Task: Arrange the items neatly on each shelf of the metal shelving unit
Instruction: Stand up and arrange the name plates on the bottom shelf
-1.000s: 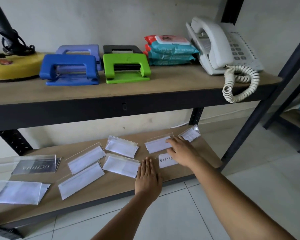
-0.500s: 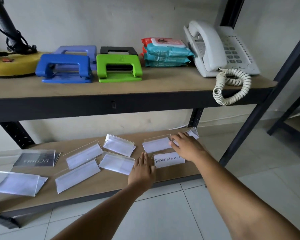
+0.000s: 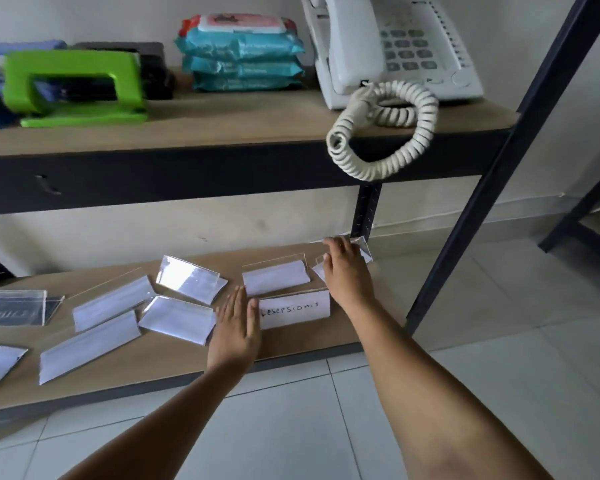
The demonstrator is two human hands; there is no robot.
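Several clear acrylic sign holders with white paper lie scattered on the lower shelf [image 3: 153,370] of the metal shelving unit. One holder [image 3: 293,308] stands at the front with handwritten "Resepsionis" on it. My left hand [image 3: 238,329] lies flat on the shelf, fingers straight, touching that holder's left end. My right hand [image 3: 347,271] rests over the far-right holder [image 3: 363,249] near the back post, covering most of it. Another holder [image 3: 274,278] lies between my hands, and more lie to the left [image 3: 113,301].
On the upper shelf [image 3: 239,124] stand a green hole punch [image 3: 73,84], a stack of wet-wipe packs [image 3: 243,53] and a white telephone [image 3: 395,46]. Its coiled cord [image 3: 378,143] hangs over the shelf edge above my right hand. A dark diagonal upright [image 3: 499,168] rises at the right.
My right hand has moved off the "Resepsionis" holder, back and right onto the far-right holder. My left hand has slid up against the "Resepsionis" holder. The camera has moved closer and to the right.
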